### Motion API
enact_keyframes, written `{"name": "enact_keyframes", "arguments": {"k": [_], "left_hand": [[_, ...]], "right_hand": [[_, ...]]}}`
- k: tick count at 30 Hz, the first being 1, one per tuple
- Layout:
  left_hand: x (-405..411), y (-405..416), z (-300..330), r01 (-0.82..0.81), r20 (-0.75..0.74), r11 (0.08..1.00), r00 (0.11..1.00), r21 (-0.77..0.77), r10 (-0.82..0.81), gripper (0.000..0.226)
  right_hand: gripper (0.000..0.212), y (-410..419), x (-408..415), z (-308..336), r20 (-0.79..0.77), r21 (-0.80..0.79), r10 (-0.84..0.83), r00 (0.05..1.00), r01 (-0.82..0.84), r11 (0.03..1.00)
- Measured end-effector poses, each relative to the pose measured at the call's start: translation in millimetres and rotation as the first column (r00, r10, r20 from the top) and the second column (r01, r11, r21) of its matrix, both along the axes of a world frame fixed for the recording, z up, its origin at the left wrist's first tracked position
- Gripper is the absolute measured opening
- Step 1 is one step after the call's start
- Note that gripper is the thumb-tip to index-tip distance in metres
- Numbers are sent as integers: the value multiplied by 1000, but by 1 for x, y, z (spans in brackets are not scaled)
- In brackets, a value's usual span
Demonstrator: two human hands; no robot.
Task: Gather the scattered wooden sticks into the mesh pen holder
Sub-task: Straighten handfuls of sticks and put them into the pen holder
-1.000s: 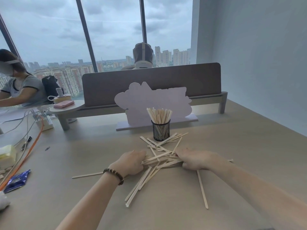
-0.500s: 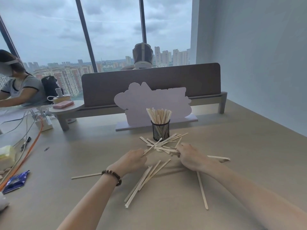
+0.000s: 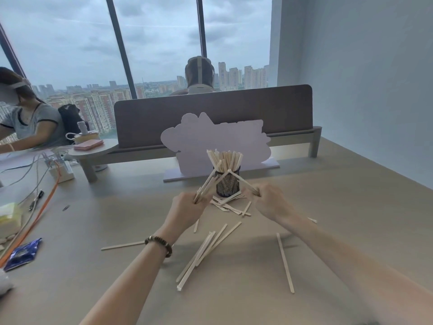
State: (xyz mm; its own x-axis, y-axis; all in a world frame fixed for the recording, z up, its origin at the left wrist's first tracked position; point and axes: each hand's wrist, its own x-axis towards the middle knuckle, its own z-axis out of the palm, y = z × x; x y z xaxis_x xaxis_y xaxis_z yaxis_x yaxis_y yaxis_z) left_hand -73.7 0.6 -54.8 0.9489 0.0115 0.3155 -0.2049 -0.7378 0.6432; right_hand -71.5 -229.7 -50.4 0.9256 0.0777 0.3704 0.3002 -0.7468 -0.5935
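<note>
Our left hand (image 3: 187, 208) and right hand (image 3: 271, 202) each gripped a bundle of sticks (image 3: 207, 184), tilted toward the mesh pen holder (image 3: 227, 184). More loose sticks (image 3: 206, 252) lay on the table (image 3: 328, 207).

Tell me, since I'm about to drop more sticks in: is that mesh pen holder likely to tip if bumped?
Probably somewhat. The mesh pen holder looks small, narrow and light, and the sticks in it fan out well above its rim, so it seems top-heavy. Loose sticks crowd its base and may nudge it. Both the left hand and right hand hold bundles, leaving none to steady it.
</note>
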Motion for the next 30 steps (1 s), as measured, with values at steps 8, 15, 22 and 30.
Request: {"name": "enact_keyframes", "arguments": {"k": [8, 15, 22, 30], "left_hand": [[-4, -10, 16, 135, 120, 784, 990, -606, -77, 59], [-6, -14, 15, 171, 156, 686, 984, -708, -84, 57], [-3, -14, 11, 184, 189, 709, 979, -680, -72, 57], [-3, -22, 14, 191, 209, 731, 976, -655, -68, 53]], "right_hand": [[55, -1, 0, 38, -51, 671, 127, 991, -60, 739], [58, 4, -4, 43, -78, 794, 234, 969, -81, 602], [55, 14, -2, 40, -25, 773, 189, 982, -101, 627], [49, 11, 3, 55, -70, 863, 212, 975, -48, 504]]}}
